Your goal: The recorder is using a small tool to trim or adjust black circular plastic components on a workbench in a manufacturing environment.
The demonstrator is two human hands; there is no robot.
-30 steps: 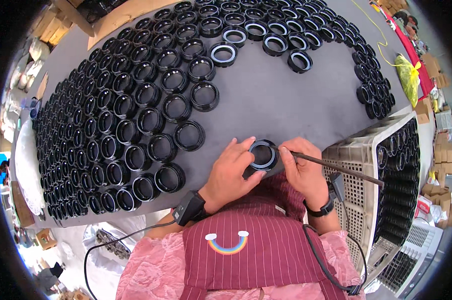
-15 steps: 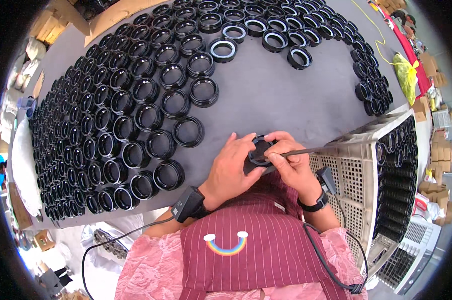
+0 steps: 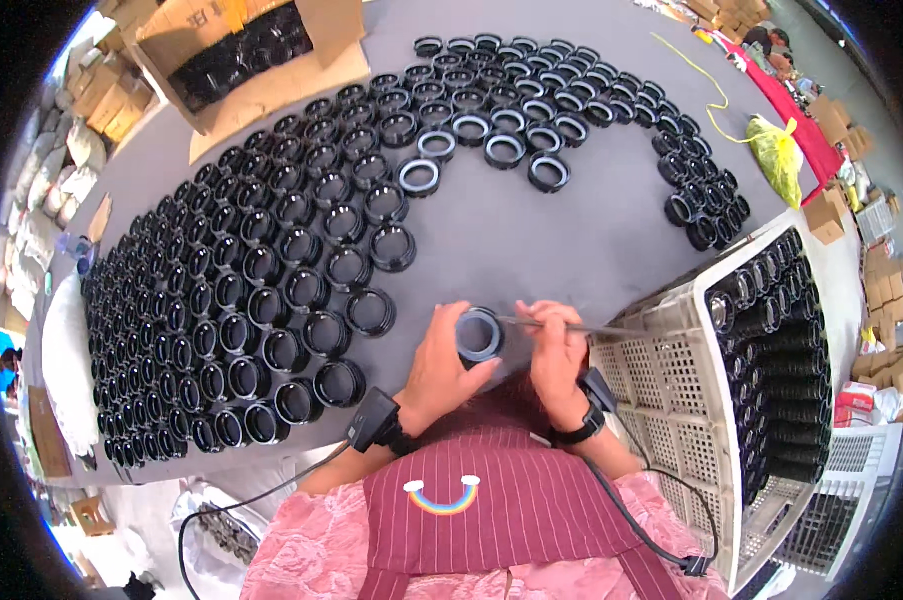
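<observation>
My left hand [image 3: 440, 365] grips a black ring [image 3: 480, 357] by its side, thumb and fingers around it. The ring has a paler grey inside and its opening faces up. Just to the right, my right hand [image 3: 557, 362] is closed on a thin dark rod-like tool [image 3: 612, 330]. One end of the tool points at the ring's rim; I cannot tell whether it touches. The other end reaches out over the plastic crate [image 3: 662, 385]. Left of my hands, many similar black rings [image 3: 371, 312] stand in rows on the grey table [image 3: 532, 240].
More rings [image 3: 548, 172] with grey insides lie at the far middle, others [image 3: 702, 232] at the far right. The crate on the right holds stacked black rings [image 3: 787, 390]. An open cardboard box [image 3: 262, 60] stands at the back left, a yellow-green bag [image 3: 775, 148] at the back right.
My right hand and the tool have drawn away to the right from the ring. The ring now shows its opening more fully in my left hand. The view has shifted, bringing the cardboard box in.
</observation>
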